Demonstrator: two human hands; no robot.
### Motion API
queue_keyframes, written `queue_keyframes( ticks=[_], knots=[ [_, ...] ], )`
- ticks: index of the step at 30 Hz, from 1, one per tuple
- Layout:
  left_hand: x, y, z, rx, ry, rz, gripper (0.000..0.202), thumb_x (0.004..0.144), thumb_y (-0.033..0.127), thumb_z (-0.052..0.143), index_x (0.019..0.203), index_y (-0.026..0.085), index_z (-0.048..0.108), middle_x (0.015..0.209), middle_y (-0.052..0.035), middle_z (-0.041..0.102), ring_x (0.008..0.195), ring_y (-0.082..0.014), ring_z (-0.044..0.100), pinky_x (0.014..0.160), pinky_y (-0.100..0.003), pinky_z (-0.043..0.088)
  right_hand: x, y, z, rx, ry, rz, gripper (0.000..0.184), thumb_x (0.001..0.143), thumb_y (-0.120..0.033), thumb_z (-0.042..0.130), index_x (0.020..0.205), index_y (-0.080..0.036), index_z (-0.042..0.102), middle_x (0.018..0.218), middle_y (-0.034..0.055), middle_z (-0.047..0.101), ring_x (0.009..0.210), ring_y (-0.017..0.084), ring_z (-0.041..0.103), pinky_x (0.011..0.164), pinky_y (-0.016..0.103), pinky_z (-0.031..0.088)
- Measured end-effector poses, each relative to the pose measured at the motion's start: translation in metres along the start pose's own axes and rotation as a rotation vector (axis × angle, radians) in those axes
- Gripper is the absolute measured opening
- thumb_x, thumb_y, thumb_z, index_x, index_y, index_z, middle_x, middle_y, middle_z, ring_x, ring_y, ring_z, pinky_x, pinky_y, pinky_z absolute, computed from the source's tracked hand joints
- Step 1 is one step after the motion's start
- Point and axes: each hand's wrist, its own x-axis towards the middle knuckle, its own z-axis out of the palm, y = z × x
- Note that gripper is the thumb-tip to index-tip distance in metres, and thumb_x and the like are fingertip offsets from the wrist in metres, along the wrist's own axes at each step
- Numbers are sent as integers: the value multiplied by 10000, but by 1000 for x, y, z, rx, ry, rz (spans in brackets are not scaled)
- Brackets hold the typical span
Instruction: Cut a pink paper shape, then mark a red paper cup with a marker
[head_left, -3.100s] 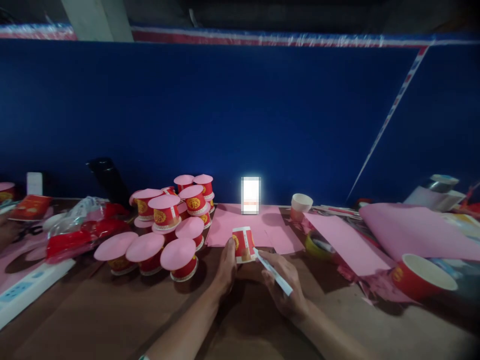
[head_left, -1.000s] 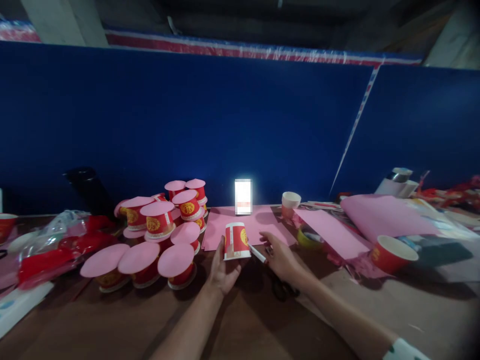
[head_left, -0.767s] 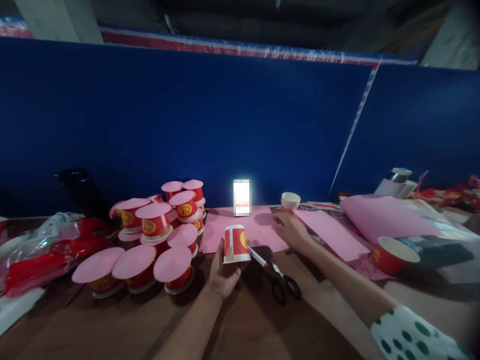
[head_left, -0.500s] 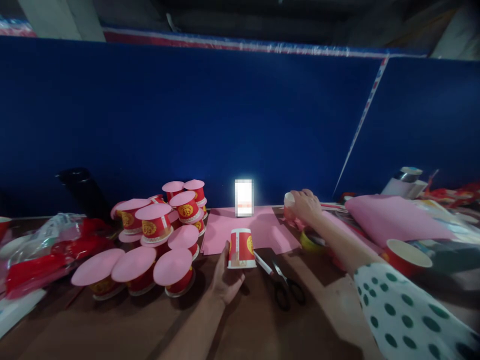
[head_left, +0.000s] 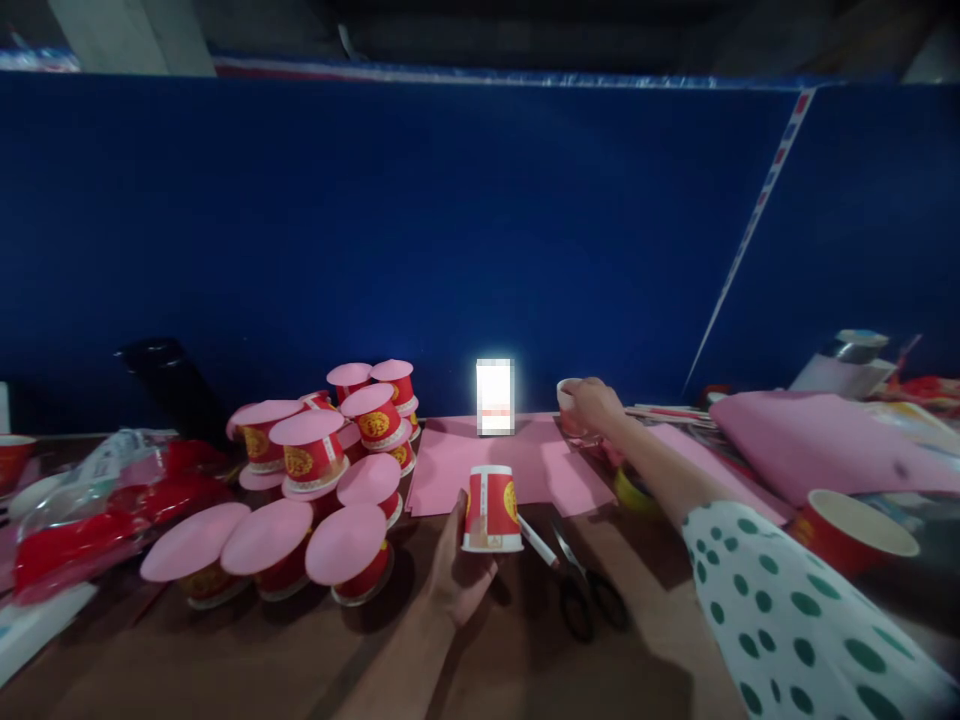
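My left hand (head_left: 456,580) is closed around a red paper cup (head_left: 491,512), turned upside down with a gold emblem on its side. Toward the back, my right hand (head_left: 596,405) is bent over the side of a small pale cup (head_left: 568,402). Its fingertips are hidden, so what they pinch does not show. Between the hands lie pink paper sheets (head_left: 450,455). Scissors (head_left: 589,590) with black handles and a white pen (head_left: 538,543) rest just right of the held cup.
Several red cups topped with pink paper discs (head_left: 346,543) stand to the left, some stacked. Beyond them lies a red-and-clear plastic bag (head_left: 112,520). A lit screen (head_left: 495,395) leans near the blue partition (head_left: 450,220). At right are another paper cup (head_left: 855,530) and pink paper (head_left: 810,440).
The view has shifted slightly. My right hand has moved a little left and lower over the pale cup. My left hand still holds the red cup in much the same place.
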Motion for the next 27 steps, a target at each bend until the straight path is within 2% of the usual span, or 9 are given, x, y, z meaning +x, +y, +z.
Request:
queue_keyframes(
  ticks=[2,4,7,10,13,20,27],
  knots=[
    [0,0,1,4,-4,-10,397,845,378,484,1156,140,551,874,-75,697,762,-183,654,772,-335,504,4,6,-2,34,47,-17,372,728,-375,617,1085,-273,602,1043,64,638,1026,231,534,768,271,415],
    [1,0,-1,-7,-19,-33,411,847,388,476,1164,135,544,873,-80,697,786,-194,654,780,-343,502,6,16,-3,67,86,1,344,803,-417,517,1111,-281,586,1050,39,646,988,203,555,766,255,413],
    [2,-2,-4,-15,-49,-37,427,847,400,471,1176,136,535,881,-81,696,821,-203,652,794,-348,496,9,34,0,86,126,121,327,870,-319,388,1105,-233,599,1020,68,661,915,208,594,714,266,420],
    [2,-2,-3,3,-47,-26,436,848,403,469,1185,133,529,912,-91,693,832,-205,650,802,-350,493,12,52,7,95,105,252,301,826,-243,416,985,-182,664,904,113,688,794,233,630,626,278,421],
    [0,-1,0,16,1,-56,454,840,411,478,1189,125,527,916,-103,691,840,-221,650,798,-363,494,17,62,11,128,99,287,304,810,-228,424,961,-168,681,911,112,695,789,219,634,608,255,417],
    [0,-1,1,-4,16,-56,453,837,410,485,1190,129,528,904,-99,693,832,-220,651,799,-359,492,19,59,9,173,92,176,283,799,-293,473,983,-227,678,942,41,698,813,187,621,608,222,403],
    [1,-2,2,-6,0,-58,435,848,394,472,1184,123,532,891,-90,697,840,-221,650,815,-364,483,14,52,12,149,135,165,340,850,-354,426,1149,-287,571,1095,3,645,932,177,596,690,227,434]
  ],
)
